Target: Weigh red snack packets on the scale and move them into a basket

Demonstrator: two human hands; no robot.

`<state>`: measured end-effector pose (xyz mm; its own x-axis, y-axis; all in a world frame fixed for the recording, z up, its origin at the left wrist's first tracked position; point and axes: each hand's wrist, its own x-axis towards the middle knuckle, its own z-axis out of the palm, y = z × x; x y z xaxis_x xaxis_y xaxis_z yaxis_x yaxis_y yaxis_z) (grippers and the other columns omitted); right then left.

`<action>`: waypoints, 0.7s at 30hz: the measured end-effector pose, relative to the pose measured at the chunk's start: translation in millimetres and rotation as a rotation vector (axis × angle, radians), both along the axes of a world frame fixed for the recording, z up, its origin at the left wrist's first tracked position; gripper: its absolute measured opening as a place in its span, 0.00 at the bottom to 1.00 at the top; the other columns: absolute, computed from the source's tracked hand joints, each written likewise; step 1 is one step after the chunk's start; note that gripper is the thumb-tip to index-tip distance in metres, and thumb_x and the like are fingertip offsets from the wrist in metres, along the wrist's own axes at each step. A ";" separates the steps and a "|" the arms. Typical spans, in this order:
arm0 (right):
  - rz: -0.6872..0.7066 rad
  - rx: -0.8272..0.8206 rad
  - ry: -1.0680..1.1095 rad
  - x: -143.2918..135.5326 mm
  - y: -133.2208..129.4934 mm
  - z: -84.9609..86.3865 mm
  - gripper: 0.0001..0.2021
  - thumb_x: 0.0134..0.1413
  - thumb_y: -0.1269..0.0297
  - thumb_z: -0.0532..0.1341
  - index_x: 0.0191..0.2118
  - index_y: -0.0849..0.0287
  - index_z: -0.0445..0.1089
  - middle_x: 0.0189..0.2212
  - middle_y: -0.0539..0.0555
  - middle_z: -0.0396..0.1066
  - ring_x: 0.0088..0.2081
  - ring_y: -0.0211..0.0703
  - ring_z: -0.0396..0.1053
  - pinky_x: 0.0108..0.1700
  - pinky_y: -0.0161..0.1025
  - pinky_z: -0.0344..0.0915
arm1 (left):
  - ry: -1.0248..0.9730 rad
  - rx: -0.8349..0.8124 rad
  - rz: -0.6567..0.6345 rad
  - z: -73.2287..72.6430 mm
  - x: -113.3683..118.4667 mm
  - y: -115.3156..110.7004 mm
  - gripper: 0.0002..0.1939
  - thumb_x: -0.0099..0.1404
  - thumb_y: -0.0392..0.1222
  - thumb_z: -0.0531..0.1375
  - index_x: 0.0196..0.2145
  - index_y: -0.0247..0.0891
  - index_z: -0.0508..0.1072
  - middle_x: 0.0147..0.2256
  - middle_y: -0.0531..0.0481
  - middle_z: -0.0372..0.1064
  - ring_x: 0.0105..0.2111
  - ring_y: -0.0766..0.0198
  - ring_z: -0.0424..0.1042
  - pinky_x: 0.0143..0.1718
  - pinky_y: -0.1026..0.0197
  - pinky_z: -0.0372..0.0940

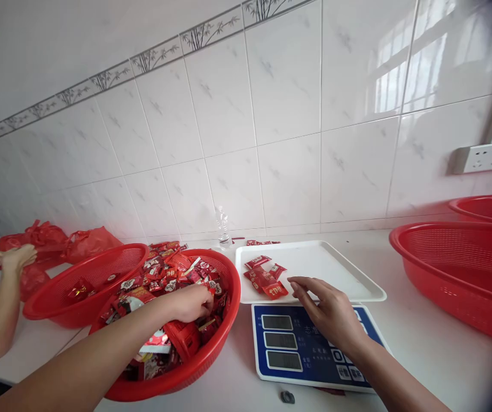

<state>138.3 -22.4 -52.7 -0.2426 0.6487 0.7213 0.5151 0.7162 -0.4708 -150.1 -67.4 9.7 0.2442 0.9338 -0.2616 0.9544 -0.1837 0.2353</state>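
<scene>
"Head view: what are your hands doing?"

"My left hand [195, 303] is resting in the red basket [203, 366], left of centre in the frame, curled down among the wrapped packets [172, 273]. Its fingertips are being hidden there, so I can't tell what they are pinching. My right hand [334, 312] is hovering over the scale [321, 372], right of centre, fingers loosely bent, thumb and index almost meeting, nothing showing between them."

"How are those packets going to handle?"

"I'm expecting them to be light and slippery; I'm judging the flat ends the best hold, since squeezing the middle could be crushing the contents."

"And materials?"

"Glossy red wrapping is creasing and catching light; a loose cluster of packets [266, 280] is lying on the left of the white tray [340, 269], mid-frame. The basket is curving in perforated plastic, and the scale is showing a blue panel [308, 343] with three rectangular displays [280, 341], all standing on the pale desk [237, 366]."
</scene>
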 end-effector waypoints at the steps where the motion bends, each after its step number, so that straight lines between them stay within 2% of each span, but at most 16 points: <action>1: 0.002 -0.004 0.002 0.0 0.6 -0.5 0.13 0.58 0.58 0.50 0.37 0.54 0.70 0.32 0.52 0.75 0.32 0.42 0.72 0.31 0.36 0.69 | 0.004 0.017 -0.006 4.3 -2.8 1.7 0.08 0.53 0.32 0.55 0.25 0.39 0.74 0.29 0.50 0.72 0.30 0.61 0.69 0.33 0.64 0.61; 5: 0.006 -0.027 0.029 0.0 0.3 -0.2 0.13 0.57 0.57 0.51 0.37 0.55 0.71 0.31 0.53 0.75 0.31 0.41 0.72 0.28 0.35 0.70 | -0.027 0.057 0.024 22.8 -12.3 8.5 0.07 0.55 0.35 0.55 0.30 0.39 0.74 0.33 0.51 0.71 0.35 0.62 0.69 0.38 0.64 0.60; 8: 0.013 -0.054 0.044 -0.7 -1.8 0.9 0.13 0.57 0.57 0.51 0.37 0.55 0.71 0.32 0.53 0.75 0.30 0.41 0.72 0.26 0.34 0.69 | -0.119 0.031 0.018 29.1 -15.6 10.7 0.08 0.55 0.37 0.57 0.33 0.39 0.73 0.37 0.52 0.71 0.38 0.62 0.69 0.39 0.65 0.60; 13: 0.014 -0.054 0.037 -2.2 -2.3 1.2 0.13 0.57 0.56 0.51 0.36 0.54 0.71 0.32 0.52 0.75 0.31 0.42 0.72 0.28 0.35 0.69 | -0.160 0.019 0.016 25.3 -14.7 5.7 0.09 0.55 0.38 0.56 0.35 0.40 0.72 0.38 0.52 0.70 0.39 0.62 0.68 0.41 0.64 0.60; 17: 0.022 -0.060 0.046 -1.7 -2.4 2.3 0.14 0.57 0.56 0.50 0.36 0.55 0.70 0.32 0.53 0.75 0.31 0.42 0.72 0.29 0.36 0.69 | -0.184 0.041 0.073 21.6 -14.5 4.0 0.13 0.53 0.39 0.57 0.39 0.39 0.69 0.36 0.52 0.70 0.36 0.62 0.69 0.36 0.64 0.61; 21: 0.027 -0.052 0.063 -0.7 -4.6 3.8 0.14 0.58 0.56 0.50 0.36 0.55 0.70 0.32 0.53 0.75 0.32 0.42 0.72 0.29 0.36 0.69 | -0.272 0.258 0.137 25.5 -1.2 17.3 0.14 0.56 0.42 0.54 0.41 0.39 0.68 0.35 0.51 0.69 0.32 0.62 0.68 0.33 0.63 0.62</action>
